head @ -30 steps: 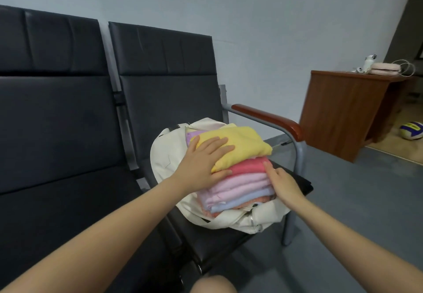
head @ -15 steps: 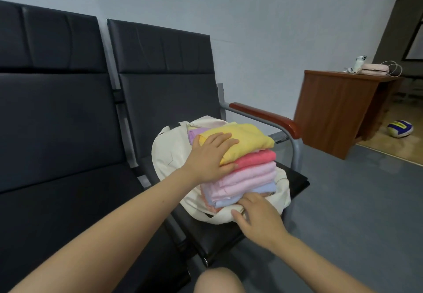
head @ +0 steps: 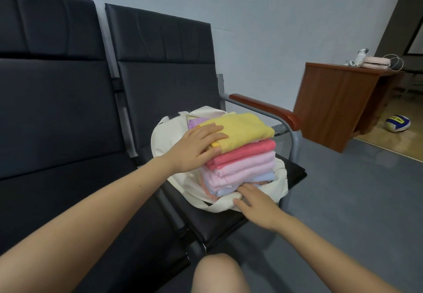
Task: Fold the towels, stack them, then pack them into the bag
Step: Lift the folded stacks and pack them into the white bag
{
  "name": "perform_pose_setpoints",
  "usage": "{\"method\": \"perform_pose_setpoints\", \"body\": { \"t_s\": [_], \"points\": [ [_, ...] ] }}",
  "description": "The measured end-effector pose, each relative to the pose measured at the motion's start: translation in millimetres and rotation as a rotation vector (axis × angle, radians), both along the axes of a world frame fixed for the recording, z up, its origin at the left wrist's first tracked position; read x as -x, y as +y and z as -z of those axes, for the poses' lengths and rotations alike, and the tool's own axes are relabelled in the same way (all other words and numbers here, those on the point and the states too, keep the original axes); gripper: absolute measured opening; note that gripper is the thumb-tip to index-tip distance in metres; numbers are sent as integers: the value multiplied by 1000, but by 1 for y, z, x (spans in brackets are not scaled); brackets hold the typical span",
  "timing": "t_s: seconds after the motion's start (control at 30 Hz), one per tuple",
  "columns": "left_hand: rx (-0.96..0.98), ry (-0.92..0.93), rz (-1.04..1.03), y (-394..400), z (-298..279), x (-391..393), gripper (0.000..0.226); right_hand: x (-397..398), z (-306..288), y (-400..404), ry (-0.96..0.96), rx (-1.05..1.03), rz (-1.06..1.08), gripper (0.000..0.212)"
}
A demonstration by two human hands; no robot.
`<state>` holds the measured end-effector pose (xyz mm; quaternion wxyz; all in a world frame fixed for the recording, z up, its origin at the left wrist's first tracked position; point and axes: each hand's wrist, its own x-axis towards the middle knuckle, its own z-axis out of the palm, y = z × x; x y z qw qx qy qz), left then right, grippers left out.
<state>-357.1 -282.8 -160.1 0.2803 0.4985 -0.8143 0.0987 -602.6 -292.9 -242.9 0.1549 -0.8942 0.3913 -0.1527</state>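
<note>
— So, what takes up most of the view?

— Two black padded chairs (head: pixel 160 68) joined in a row against a pale wall, the right one with a wooden armrest (head: pixel 265 109). Off to the right stands a brown wooden desk (head: pixel 338 107), and beyond it a volleyball (head: pixel 397 123) lies on a lighter floor.

— And the bag?

— A cream cloth bag (head: pixel 170 132) sits on the right chair's seat, its mouth spread wide. The stack of folded towels (head: pixel 242 155) sits in that opening, with most of it standing above the rim: yellow on top, then coral, pale pinks, and light blue near the bottom.

— The hands?

— The left hand (head: pixel 194 148) lies flat on the yellow towel, fingers straight and spread, thumb against the stack's near side, pressing rather than clutching. The right hand (head: pixel 256 203) is at the bag's front rim, just below the lowest towels. Its fingertips are tucked at the cloth edge, but I cannot tell if they pinch it or merely touch.
</note>
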Motion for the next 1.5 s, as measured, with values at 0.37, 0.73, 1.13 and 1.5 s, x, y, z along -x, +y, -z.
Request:
{"method": "perform_pose_setpoints", "body": {
  "t_s": [0.37,0.73,1.13,1.5],
  "points": [
    [-10,63,-16,-9,-1,7,57,-12,-21,-16,85,-60,25,15],
    [-106,145,-43,-11,-1,9,70,-29,-26,-18,132,55,-141,16],
    [-116,260,-112,-21,-9,18,72,-48,-9,-19,-403,105,331,19],
    [-152,-7,-60,-34,-9,17,106,-9,0,-21,-354,78,252,22]
  ]
}}
